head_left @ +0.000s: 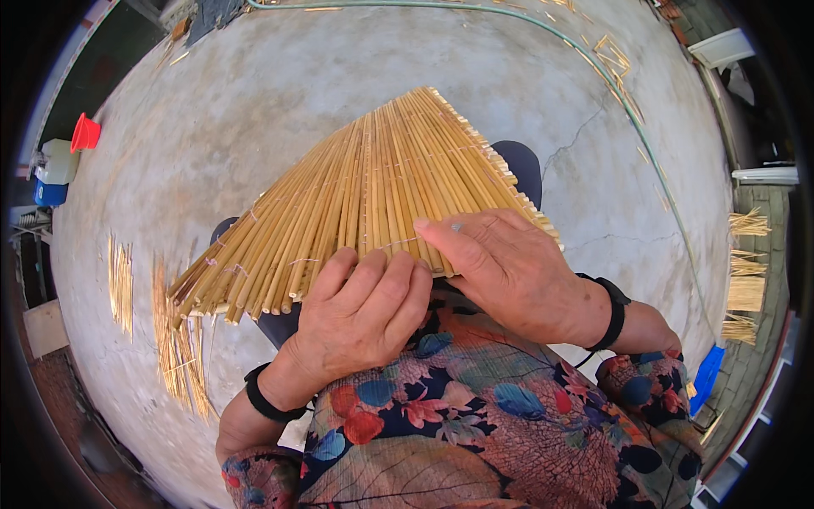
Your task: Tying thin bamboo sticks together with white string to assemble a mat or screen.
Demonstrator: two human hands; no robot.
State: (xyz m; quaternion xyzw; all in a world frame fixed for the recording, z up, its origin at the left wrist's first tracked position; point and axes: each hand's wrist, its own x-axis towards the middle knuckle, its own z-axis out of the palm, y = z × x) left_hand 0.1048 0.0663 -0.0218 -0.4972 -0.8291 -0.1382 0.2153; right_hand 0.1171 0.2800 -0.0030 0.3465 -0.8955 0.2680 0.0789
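Observation:
A fan-shaped mat of pale yellow reed sticks (331,195), bound by rows of thin pale thread, lies across my lap over dark trousers (517,165). My left hand (365,314) has its fingers curled at the mat's near edge, left of its middle; their tips press on the stick ends and partly hide what is under them. Further right, my right hand (500,271) grips that same edge, thumb lying on top of the sticks near a thread line, other fingers bent over them. Both wrists wear black bands.
Loose reeds (178,348) lie on the concrete floor (254,76) at left, with more bundles (746,271) along the right. A red bucket (85,131) and blue-and-white containers (55,174) stand far left. A green hose (627,102) curves across the back and right; a blue object (708,377) sits low right.

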